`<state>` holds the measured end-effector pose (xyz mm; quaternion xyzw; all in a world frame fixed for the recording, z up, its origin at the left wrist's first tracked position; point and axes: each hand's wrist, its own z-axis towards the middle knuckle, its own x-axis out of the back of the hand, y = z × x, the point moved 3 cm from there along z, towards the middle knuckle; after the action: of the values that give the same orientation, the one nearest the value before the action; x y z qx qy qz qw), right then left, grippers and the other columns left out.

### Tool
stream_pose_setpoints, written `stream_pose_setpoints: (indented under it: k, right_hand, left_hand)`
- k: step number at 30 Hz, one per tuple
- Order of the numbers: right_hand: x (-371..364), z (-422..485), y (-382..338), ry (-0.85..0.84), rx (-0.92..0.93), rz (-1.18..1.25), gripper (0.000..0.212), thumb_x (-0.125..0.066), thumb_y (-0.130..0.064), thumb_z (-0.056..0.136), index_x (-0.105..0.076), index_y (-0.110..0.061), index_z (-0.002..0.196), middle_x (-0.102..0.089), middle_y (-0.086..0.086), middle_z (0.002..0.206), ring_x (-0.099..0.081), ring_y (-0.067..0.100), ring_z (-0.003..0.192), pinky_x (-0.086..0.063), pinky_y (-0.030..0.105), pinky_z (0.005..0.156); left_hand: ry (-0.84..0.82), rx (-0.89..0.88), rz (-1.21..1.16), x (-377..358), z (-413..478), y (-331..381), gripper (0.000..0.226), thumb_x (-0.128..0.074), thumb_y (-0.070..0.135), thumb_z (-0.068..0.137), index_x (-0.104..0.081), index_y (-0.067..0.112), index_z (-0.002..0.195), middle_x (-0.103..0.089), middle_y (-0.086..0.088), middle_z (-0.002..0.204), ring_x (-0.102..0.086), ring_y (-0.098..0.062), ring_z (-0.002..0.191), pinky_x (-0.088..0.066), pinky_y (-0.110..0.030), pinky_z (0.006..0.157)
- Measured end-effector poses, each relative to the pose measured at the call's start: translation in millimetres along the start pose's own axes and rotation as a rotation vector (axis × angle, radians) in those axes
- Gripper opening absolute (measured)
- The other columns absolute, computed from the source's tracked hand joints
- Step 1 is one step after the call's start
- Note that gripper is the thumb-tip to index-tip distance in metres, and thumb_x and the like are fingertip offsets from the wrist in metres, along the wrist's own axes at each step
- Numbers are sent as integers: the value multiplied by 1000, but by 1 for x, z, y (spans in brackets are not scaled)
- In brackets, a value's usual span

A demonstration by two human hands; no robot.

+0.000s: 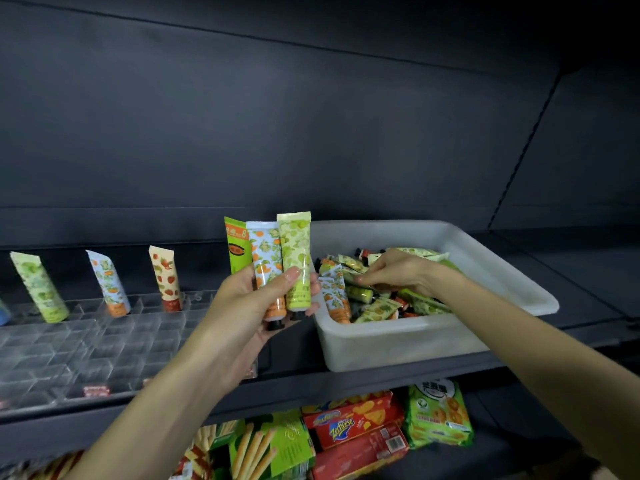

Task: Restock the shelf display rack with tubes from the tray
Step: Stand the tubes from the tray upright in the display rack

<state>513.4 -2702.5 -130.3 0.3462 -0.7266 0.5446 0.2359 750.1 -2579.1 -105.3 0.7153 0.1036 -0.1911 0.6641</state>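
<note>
The rack [86, 344] holds three standing tubes [109, 284]. The left hand [242, 306] clamps three fanned tubes [294, 258] upright. In the tray [398, 344], the right hand [394, 271] rests bunched fingertips on loose tubes [381, 308]; I cannot tell whether it grips one.

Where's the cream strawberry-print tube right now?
Head view, centre-left: the cream strawberry-print tube stands tilted in the back row of the clear plastic rack, between the racked blue orange-print tube and the left hand.

The left hand [242, 306] holds three tubes [265, 261] upright and fanned, caps down. The right hand [394, 271] reaches into the white tray [381, 344], fingertips on its tube pile [377, 306]. Leaning tubes [110, 285] stand in the clear rack [86, 348].
</note>
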Motion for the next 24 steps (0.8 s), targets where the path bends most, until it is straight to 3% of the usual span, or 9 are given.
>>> stream_pose_setpoints:
  k: [5,7,9,11,15,18,22,24]
  right_hand:
    - [-3,4,3,-26,-77,-42,50,-80,-40,69,-65,-3,99,-64,6,101,-58,20,95,-47,35,92]
    - [-3,2,2,0,-68,-45,47,-81,-33,72,-64,-3,104,-62,4,107,-57,20,102,-47,35,92]
    - [0,-2,2,42,-43,-33,30,-79,-24,75,-57,-7,85,-57,4,89,-56,18,84,-47,30,74]
    - [3,-5,3,72,-15,48,27,-78,-17,78,-53,-7,83,-57,8,83,-56,18,76,-49,26,64]
    - [5,-9,7,83,21,196,20,-73,-15,82,-57,-5,85,-64,12,76,-60,14,63,-53,20,58]
    - [5,-10,7,112,36,307,18,-71,-16,84,-58,-4,82,-63,12,73,-61,12,59,-55,17,52]
    - [6,-9,3,156,83,359,19,-72,-13,83,-65,3,91,-64,14,75,-63,13,60,-57,18,56]
    - [12,-11,1,223,105,345,14,-73,-11,82,-67,1,85,-63,12,69,-61,14,58,-56,22,59]
  left_hand:
    - [5,24,-17,-2,0,-1,23,-60,11,88,-64,3,110,-74,-16,101,-72,-26,94,-59,-39,79]
    - [10,49,-40,-3,1,-1,24,-60,10,88,-64,2,110,-74,-16,102,-72,-25,93,-59,-38,79]
    - [18,90,-86,-5,3,-2,24,-60,9,89,-64,1,111,-73,-17,103,-72,-24,91,-60,-36,77]
    - [25,142,-133,-7,3,-4,26,-60,8,89,-63,-1,113,-72,-18,105,-72,-24,91,-60,-34,75]
    - [51,226,-232,-12,1,-7,28,-64,4,83,-64,-2,111,-72,-18,105,-72,-23,87,-61,-36,72]
    - [75,275,-300,-14,-2,-5,39,-70,5,67,-67,2,106,-74,-14,94,-72,-23,80,-60,-37,76]
    - [54,286,-373,-17,-6,0,40,-71,5,67,-73,7,107,-73,-11,98,-70,-22,88,-58,-42,79]
    - [37,288,-362,-20,-8,2,39,-68,7,70,-72,7,109,-74,-11,101,-71,-22,91,-57,-46,80]
